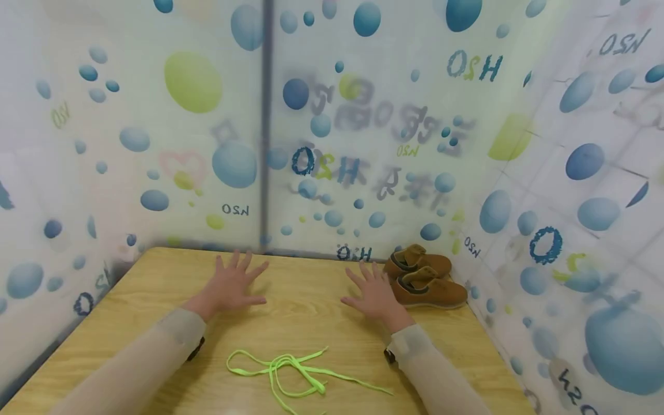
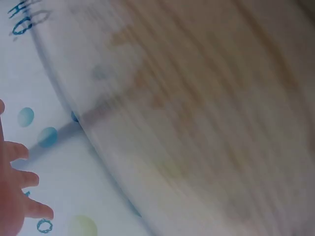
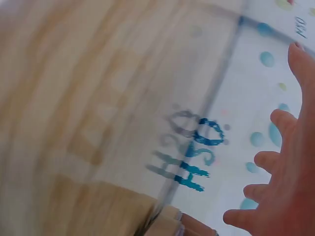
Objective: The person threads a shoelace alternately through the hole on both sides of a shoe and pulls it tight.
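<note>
In the head view my left hand [image 1: 231, 286] reaches over the left part of the wooden table with its fingers spread, holding nothing. My right hand [image 1: 374, 293], also spread and holding nothing, is at the right, its fingers overlapping the edge of a pair of brown shoes [image 1: 433, 292]. Between my forearms, nearer to me, lies a loosely looped neon-green shoelace [image 1: 293, 364]. The left wrist view catches the left fingers [image 2: 30, 179] at its left edge. In the right wrist view, the right fingers [image 3: 268, 161] are straight and apart.
A light wooden table [image 1: 306, 323] fills the lower part of the head view. Behind it and on both sides hang pale curtains [image 1: 332, 132] printed with blue and green dots and lettering. The shoes stand by the table's far right corner, one behind the other.
</note>
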Demonstrator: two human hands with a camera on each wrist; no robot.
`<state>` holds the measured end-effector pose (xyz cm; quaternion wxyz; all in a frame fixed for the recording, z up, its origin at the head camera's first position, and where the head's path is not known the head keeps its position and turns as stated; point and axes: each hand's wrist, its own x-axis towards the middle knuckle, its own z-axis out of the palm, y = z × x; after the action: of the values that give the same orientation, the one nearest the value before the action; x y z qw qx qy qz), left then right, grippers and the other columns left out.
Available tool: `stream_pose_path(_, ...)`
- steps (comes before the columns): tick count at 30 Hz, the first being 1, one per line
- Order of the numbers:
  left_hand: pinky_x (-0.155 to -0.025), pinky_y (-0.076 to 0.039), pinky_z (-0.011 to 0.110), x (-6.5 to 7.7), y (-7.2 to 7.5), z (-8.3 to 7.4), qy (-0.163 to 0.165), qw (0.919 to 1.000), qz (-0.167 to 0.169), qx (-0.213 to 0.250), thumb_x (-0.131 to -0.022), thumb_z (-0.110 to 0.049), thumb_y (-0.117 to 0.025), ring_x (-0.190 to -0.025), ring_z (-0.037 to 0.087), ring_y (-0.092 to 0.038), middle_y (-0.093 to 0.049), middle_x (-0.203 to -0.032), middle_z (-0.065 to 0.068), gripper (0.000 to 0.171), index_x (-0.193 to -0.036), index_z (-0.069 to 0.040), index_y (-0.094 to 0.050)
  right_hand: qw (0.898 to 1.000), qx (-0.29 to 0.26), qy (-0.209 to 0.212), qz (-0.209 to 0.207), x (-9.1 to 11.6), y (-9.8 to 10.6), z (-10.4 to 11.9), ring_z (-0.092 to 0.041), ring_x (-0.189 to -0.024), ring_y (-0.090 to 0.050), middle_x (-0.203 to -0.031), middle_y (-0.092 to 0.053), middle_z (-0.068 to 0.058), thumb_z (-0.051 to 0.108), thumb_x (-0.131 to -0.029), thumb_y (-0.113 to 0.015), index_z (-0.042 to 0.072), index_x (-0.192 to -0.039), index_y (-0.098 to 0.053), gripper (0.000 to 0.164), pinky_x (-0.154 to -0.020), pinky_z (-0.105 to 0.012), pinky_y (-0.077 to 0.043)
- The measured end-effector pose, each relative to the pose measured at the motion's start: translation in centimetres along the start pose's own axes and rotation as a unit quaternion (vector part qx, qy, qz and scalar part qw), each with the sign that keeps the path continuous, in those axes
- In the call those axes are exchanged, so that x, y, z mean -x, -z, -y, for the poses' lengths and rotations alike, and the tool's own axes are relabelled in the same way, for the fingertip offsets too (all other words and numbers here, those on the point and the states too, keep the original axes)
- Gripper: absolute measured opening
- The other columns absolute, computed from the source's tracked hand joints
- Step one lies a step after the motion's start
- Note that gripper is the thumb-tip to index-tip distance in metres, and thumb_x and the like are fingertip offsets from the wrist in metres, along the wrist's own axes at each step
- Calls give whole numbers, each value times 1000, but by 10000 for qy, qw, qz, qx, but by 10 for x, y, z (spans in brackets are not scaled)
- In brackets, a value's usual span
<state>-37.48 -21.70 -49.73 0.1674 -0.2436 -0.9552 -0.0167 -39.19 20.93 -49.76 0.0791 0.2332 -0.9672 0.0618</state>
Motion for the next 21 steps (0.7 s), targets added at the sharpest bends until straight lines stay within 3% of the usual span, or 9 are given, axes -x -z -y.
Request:
stream_pose_path(8,-106,-24,92,-15,3,-20,-62,9998,-171,116,-88,-73,-70,-148,65,-36,-38,-166,31,95,-164,-25,-43,9989,-314,-169,-296,15,17,6,-57,-160,-15,-176,-23,-20,66,-98,-62,28,-167,-37,82,-119,-81,-22)
stream_pose_path(15,-109,-20,91,-36,5,-70,-318,9964,153,771,-91,-71,-67,-157,62,-20,-28,-171,30,96,-169,-27,-32,9940,-677,-510,-689,34,24,-15,-53,-161,-16,-175,-27,-21,61,-98,-68,26,-167,-37,83,-119,-77,-29)
stream_pose_path(21,-113,-19,89,-48,3,-109,-480,9928,253,1071,-91,-80,-59,-159,58,-18,-26,-173,26,98,-170,-32,-27,9808,-1336,-299,-1391,45,33,-29,-45,-160,-28,-170,-39,-18,48,-98,-74,21,-163,-44,77,-117,-70,-39)
